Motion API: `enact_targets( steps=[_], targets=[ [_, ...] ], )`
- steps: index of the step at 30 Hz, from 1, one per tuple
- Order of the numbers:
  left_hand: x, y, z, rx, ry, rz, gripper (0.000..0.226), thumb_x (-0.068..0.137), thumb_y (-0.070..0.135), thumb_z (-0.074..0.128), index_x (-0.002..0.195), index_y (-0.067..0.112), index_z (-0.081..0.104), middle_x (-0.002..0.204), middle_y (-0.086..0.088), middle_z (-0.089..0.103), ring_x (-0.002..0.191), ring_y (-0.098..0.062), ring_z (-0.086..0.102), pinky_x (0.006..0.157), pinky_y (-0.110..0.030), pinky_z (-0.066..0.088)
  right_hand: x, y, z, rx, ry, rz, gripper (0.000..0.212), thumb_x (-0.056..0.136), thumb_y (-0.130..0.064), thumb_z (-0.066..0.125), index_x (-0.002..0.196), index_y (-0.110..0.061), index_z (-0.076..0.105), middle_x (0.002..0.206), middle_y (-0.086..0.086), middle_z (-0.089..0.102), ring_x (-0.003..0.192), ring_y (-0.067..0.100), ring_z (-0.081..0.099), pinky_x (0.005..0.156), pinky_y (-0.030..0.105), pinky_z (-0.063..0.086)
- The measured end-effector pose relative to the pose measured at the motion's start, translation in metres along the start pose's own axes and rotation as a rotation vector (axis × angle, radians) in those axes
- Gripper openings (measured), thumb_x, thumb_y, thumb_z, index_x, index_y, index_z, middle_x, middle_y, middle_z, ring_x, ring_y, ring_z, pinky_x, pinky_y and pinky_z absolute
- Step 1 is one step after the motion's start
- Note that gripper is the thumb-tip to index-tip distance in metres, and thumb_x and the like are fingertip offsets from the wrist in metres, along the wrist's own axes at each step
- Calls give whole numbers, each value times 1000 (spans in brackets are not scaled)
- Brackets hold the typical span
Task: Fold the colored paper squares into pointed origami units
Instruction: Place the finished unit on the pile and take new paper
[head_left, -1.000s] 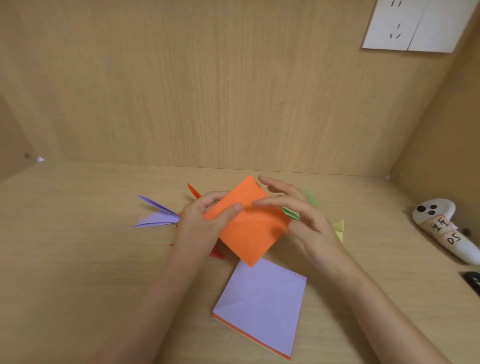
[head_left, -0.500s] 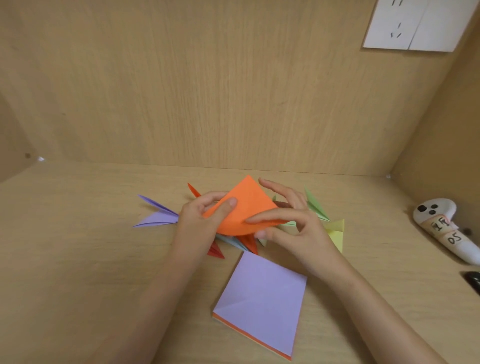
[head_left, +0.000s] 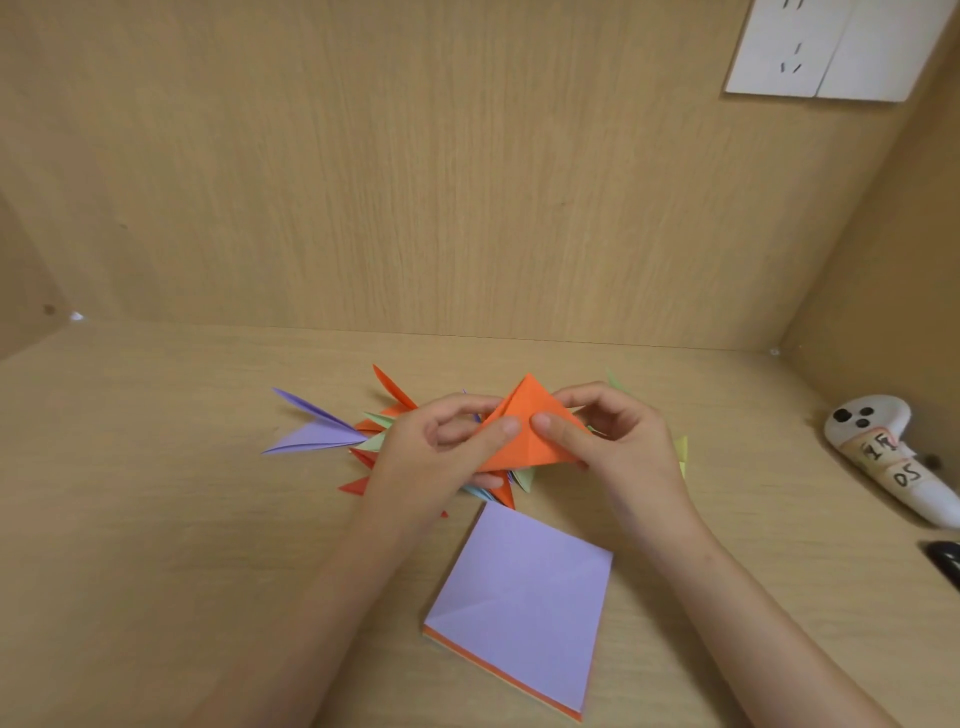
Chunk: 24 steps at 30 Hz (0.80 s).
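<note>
An orange paper, folded over into a triangle with its tip up, is held above the desk. My left hand pinches its left half, thumb on the front. My right hand pinches the right half, its thumb meeting the left thumb near the middle. Behind and under my hands lies a pile of finished pointed units in orange, red, green and blue; a purple one sticks out to the left. A stack of paper squares with a purple sheet on top lies in front of my hands.
The wooden desk is boxed in by a back wall and a right side wall. A white controller with a handwritten label lies at the right wall, a dark object beside it. A white socket plate hangs top right.
The orange square, flat in my hands a second ago, has had its lower corner brought up to the top corner and is now a triangle. Both thumbs have come together on its front.
</note>
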<state>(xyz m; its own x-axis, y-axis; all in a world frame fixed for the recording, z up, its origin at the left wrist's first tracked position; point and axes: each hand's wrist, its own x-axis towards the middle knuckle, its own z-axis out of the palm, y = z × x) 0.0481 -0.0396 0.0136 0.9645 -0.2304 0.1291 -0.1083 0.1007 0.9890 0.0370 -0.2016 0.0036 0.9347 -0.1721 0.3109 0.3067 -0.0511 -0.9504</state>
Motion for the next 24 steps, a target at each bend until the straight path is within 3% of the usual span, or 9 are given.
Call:
enact_targets(
  steps=[3,10,17,20,24],
  targets=[
    [0,1,0,15,5,3,14,88,7,61,88,20,68,69,4,73,67,-10,70,55,-21,57,1,-2,0,45,2,-6,17,74,0,75,80,-14,68,77,-2,67,62,7,51,52,13,39],
    [-1,2,-2,23,26,16,13,89,6,61,86,17,68,68,4,73,65,-10,69,54,-21,56,1,-6,-1,138,-14,32,27,77,5,70,98,-11,63,70,-4,68,59,10,55,44,19,42],
    [0,2,-2,45,45,46,12,85,6,66,84,17,70,70,6,74,67,0,68,61,-11,50,1,-7,0,142,-42,49,26,76,6,70,96,-10,65,73,0,67,58,11,54,44,19,42],
    [0,0,-2,72,63,41,12,80,12,72,90,18,72,79,1,75,73,-4,69,65,-12,51,0,-7,2,122,-75,30,26,75,6,71,93,-12,66,70,-4,67,56,7,53,45,17,42],
    [-1,0,-2,97,103,45,9,80,12,72,83,20,73,78,2,75,72,-5,70,65,-13,51,-2,-8,5,90,-106,3,26,74,7,72,90,-12,66,67,-6,67,55,4,52,47,17,42]
  ],
)
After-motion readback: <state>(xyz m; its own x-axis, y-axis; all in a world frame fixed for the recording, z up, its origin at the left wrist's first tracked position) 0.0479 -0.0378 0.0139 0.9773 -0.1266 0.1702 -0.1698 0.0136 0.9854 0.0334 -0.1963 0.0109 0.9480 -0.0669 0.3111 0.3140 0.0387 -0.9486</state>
